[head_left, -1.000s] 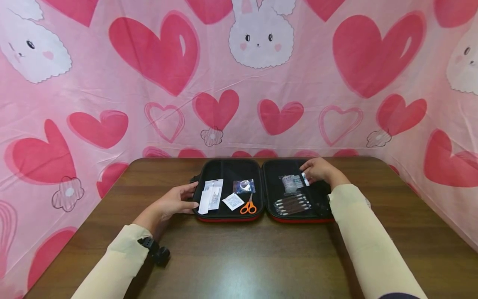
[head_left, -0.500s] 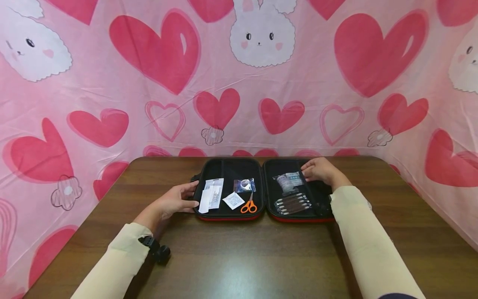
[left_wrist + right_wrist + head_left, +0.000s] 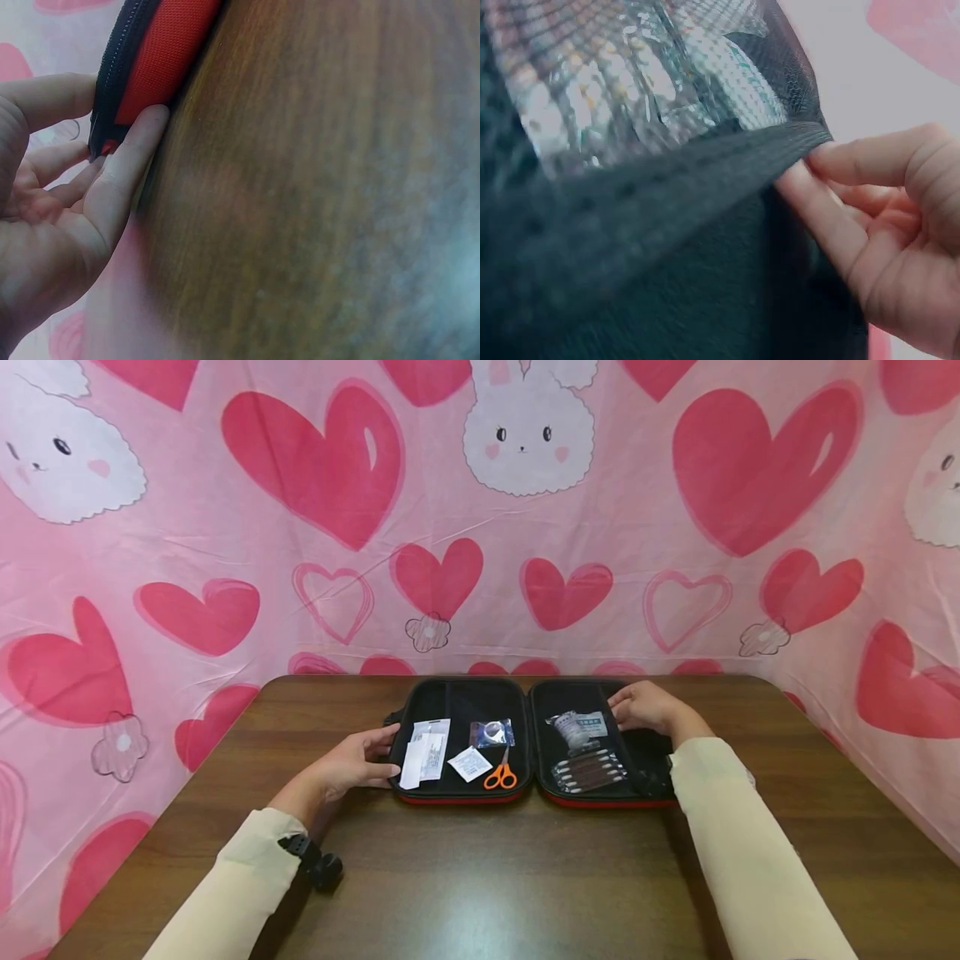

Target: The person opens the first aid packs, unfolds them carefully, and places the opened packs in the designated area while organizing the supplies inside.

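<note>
A pink curtain [image 3: 225, 510] printed with red hearts and white rabbit faces hangs behind and beside a dark wooden table [image 3: 480, 877]. At the far middle of the table a black case with a red shell [image 3: 528, 739] lies opened flat, its two halves side by side. The left hand [image 3: 352, 766] rests at the case's left edge with thumb and fingers set round the rim, a narrow hold on the red shell and its zip (the left wrist view shows the fingertips [image 3: 142, 131] against the red fabric). The right hand [image 3: 643, 706] sits in the far corner of the right half, and in the right wrist view its thumb and fingertips [image 3: 802, 191] pinch the edge of a black mesh pocket [image 3: 660, 202], with shiny wrapped packets showing through the net. In the right half lie a pack of brown-tipped swabs [image 3: 588, 771] near the front and a clear packet holding a white roll [image 3: 573, 728] just beside the right hand. In the left half lie white paper packets [image 3: 423, 752], orange-handled scissors [image 3: 499, 773], a small white sachet [image 3: 469, 764] and a small clear bag with a tape roll [image 3: 491, 732].
</note>
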`<state>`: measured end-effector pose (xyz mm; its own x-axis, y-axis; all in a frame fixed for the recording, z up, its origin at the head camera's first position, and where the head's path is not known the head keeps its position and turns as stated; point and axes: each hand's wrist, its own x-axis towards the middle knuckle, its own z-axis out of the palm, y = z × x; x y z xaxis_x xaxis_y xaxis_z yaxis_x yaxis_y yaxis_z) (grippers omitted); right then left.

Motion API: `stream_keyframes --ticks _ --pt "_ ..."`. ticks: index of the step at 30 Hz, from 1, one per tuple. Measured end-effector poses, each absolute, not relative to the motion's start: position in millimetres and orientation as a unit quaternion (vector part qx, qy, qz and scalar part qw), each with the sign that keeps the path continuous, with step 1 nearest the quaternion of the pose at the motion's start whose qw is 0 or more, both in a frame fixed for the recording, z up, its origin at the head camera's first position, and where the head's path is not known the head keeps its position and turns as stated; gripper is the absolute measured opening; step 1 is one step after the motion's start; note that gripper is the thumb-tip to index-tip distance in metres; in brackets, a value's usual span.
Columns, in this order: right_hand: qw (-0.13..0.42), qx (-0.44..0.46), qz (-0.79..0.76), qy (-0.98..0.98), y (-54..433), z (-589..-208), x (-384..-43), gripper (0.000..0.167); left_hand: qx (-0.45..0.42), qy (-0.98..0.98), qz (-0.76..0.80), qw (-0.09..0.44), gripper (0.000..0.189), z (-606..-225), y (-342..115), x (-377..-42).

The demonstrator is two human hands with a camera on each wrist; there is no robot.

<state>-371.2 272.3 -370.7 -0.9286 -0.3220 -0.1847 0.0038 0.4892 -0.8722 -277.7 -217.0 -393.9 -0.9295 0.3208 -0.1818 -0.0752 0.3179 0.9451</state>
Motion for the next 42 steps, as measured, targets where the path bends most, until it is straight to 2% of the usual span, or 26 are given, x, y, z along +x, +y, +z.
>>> stream_keyframes --ticks 6,17,22,35,42 --pt "0.118 -0.087 -0.469 0.871 272.2 -353.1 -363.3 0.035 0.077 0.795 0.578 0.169 0.083 -393.4 -218.1 -276.6" --pt "0.093 -0.154 -0.459 0.870 259.9 -338.5 -355.7 0.039 0.072 0.793 0.582 0.167 0.082 -393.3 -215.4 -273.8" --pt "0.069 -0.184 -0.456 0.868 239.5 -335.2 -350.0 0.035 0.069 0.790 0.585 0.168 0.082 -395.6 -214.9 -273.5" --pt "0.047 -0.262 -0.411 0.872 182.8 -326.8 -333.6 0.022 0.075 0.794 0.579 0.170 0.083 -394.6 -215.2 -274.7" --pt "0.055 -0.352 -0.356 0.864 140.8 -323.9 -333.5 0.016 0.076 0.793 0.580 0.169 0.082 -392.7 -215.9 -274.8"
